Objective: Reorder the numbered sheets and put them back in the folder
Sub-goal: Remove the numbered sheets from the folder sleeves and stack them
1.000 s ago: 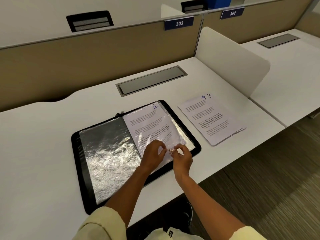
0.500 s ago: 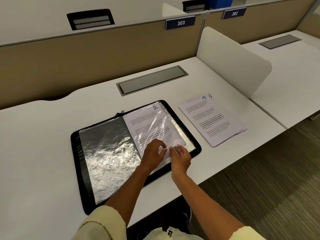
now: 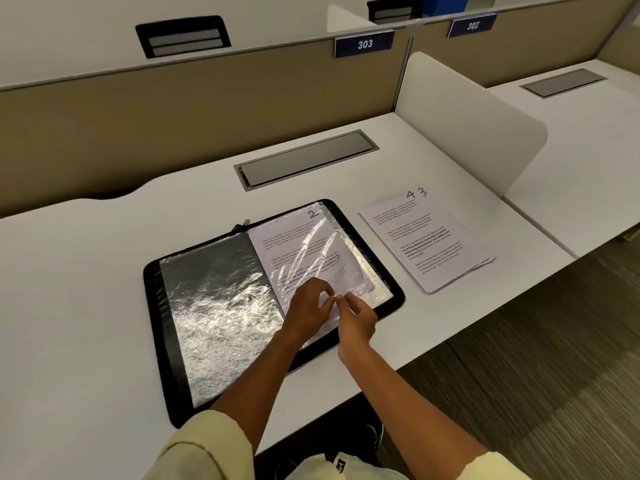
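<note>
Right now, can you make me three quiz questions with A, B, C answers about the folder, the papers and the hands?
1. Where is the loose stack of sheets? A) right of the folder B) inside the folder C) on the floor
2. Which number is on the sheet in the folder? A) 7 B) 2 C) 9
3. The folder is: A) zipped shut B) standing upright C) lying open

Answers: 1 A, it lies on the desk beside the folder. 2 B, a blue 2 shows at its top corner. 3 C, both clear-sleeved halves show, with left hand and right hand at its near edge.

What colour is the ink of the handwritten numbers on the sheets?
Blue-purple ink, clearest in the head view on the handwritten number 2 on the white printed sheet in the black folder.
</note>
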### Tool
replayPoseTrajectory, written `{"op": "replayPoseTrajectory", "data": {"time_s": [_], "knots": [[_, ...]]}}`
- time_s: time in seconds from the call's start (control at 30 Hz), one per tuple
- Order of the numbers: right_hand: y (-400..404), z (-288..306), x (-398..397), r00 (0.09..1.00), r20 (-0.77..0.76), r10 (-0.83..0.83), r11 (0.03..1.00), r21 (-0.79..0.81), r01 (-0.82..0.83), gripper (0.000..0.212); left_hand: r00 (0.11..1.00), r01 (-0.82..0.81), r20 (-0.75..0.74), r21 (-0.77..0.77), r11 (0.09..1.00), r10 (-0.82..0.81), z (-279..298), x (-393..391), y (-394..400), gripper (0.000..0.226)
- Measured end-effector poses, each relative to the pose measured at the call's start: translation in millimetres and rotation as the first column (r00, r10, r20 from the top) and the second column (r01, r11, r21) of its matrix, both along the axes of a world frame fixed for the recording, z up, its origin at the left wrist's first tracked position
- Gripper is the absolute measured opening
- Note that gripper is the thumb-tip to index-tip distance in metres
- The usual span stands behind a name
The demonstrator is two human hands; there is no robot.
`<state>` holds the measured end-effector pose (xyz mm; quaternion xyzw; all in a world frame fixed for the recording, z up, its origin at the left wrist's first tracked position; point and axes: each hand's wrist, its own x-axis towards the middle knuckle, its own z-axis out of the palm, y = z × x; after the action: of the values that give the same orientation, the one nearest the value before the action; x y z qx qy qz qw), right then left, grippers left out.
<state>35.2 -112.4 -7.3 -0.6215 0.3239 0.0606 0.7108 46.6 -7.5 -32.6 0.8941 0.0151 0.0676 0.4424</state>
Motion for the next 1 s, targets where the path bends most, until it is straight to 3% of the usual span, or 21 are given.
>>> {"op": "replayPoseTrajectory", "data": {"time_s": [0.13,0.33,0.47,0.57,0.83,1.0], "knots": [[-2.8,0.2,2.8,0.998,-0.038,0.057,0.998,-0.015,-0.057,0.029,0.999,0.031,0.005,-0.013,0.999,-0.031,1.3,-1.4,4.3,0.014],[-11.8,-8.3,6.8,0.992,-0.112,0.058,0.996,-0.061,-0.065,0.006,0.976,0.094,-0.191,-0.072,0.993,-0.106,3.1,-14.3,13.2,0.054],[-17.7,-11.2,2.3,0.992,-0.123,0.033,0.996,-0.083,-0.043,0.015,0.976,0.087,-0.211,0.159,0.983,-0.052,-9.1,-27.5,29.0,0.067],[-24.1,-12.7,-5.2,0.992,-0.126,0.013,0.994,-0.104,-0.027,0.014,0.992,0.069,-0.117,0.280,0.957,-0.037,-25.5,-36.1,43.9,0.081],[-43.7,-22.4,-34.9,0.988,-0.118,-0.100,0.989,-0.124,0.086,0.018,0.997,0.056,-0.072,0.316,0.947,-0.035,-53.2,-47.0,58.3,0.061],[-52.5,-35.5,-52.9,0.983,-0.121,-0.140,0.990,-0.043,0.135,0.014,0.993,0.108,-0.083,0.326,0.939,-0.085,-51.2,-55.3,50.4,0.067]]}}
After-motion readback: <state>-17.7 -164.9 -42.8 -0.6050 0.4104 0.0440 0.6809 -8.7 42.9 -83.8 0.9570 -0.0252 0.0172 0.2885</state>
